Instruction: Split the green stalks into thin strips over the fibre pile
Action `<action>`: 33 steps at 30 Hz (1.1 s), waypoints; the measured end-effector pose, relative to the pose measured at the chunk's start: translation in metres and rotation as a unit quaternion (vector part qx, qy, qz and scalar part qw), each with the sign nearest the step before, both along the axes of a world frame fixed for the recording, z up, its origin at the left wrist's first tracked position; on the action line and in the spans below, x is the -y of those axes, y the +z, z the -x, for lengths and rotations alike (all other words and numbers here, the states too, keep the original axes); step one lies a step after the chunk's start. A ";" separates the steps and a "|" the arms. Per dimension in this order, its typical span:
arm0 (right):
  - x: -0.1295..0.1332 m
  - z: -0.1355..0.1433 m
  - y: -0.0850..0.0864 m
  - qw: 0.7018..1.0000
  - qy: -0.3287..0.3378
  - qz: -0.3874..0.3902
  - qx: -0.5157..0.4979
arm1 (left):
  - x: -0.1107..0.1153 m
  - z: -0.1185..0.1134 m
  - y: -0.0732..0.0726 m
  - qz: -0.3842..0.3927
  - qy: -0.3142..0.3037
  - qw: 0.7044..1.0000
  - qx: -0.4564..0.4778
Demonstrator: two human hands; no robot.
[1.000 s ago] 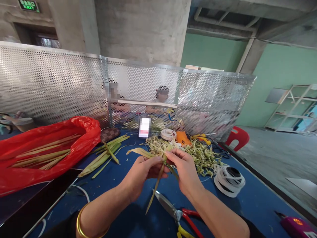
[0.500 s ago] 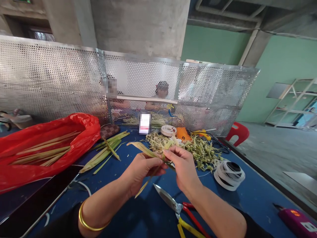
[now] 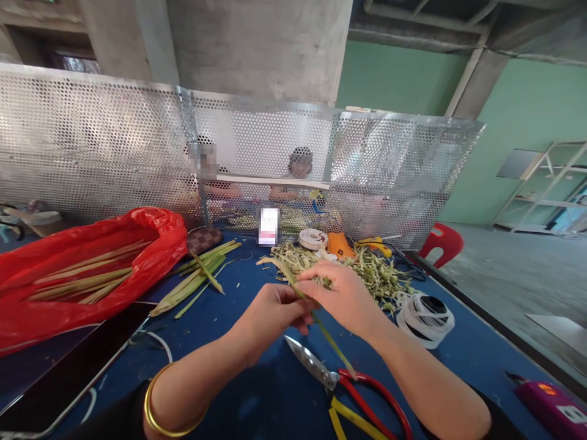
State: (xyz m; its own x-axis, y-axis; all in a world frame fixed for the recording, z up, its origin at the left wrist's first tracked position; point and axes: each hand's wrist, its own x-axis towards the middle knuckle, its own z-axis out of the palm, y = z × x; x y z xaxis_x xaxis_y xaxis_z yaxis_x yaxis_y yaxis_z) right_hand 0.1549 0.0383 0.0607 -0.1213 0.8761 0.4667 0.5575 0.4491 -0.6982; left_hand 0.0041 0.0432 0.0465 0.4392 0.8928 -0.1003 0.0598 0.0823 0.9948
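My left hand [image 3: 279, 311] pinches a long green and tan leaf strip [image 3: 329, 339] above the blue table. Close beside it, my right hand [image 3: 339, 293] also has its fingers closed on the strip. One end of the strip points away over the pile, and the other hangs down toward the scissors [image 3: 316, 366] with red and yellow handles. Behind my hands lies a pile of knotted leaf pieces [image 3: 378, 275]. Several loose leaf strips [image 3: 188, 287] rest to the left.
A red plastic bag [image 3: 160, 226] with dry strips stands left, beside a black tablet [image 3: 68, 373]. A white spool [image 3: 425, 321] and a purple device [image 3: 545, 400] are right. Two people sit behind the perforated metal screen [image 3: 266, 140]. A lit phone [image 3: 268, 226] stands before it.
The strip has turned, so its lower end now hangs to the right over the scissors instead of to the left. My right hand has rolled over, with its back more toward the camera.
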 end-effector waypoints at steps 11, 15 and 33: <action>0.005 0.017 -0.010 0.996 -0.033 0.026 -0.075 | 0.001 -0.002 -0.009 0.004 -0.034 0.999 -0.015; 0.005 0.020 -0.012 0.998 -0.026 -0.043 -0.026 | -0.001 0.001 -0.008 0.036 -0.041 0.998 -0.012; 0.011 0.000 0.006 0.966 -0.024 -0.033 0.256 | -0.013 0.012 0.007 0.159 0.088 0.980 0.082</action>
State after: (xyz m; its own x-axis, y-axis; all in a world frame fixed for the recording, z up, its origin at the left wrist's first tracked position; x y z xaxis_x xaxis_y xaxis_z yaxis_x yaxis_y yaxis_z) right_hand 0.1547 0.0271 0.0663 -0.3107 0.8566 0.4118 0.8433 0.4483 -0.2963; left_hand -0.0078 0.0560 0.0538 0.3149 0.8913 -0.3263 -0.1414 0.3840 0.9124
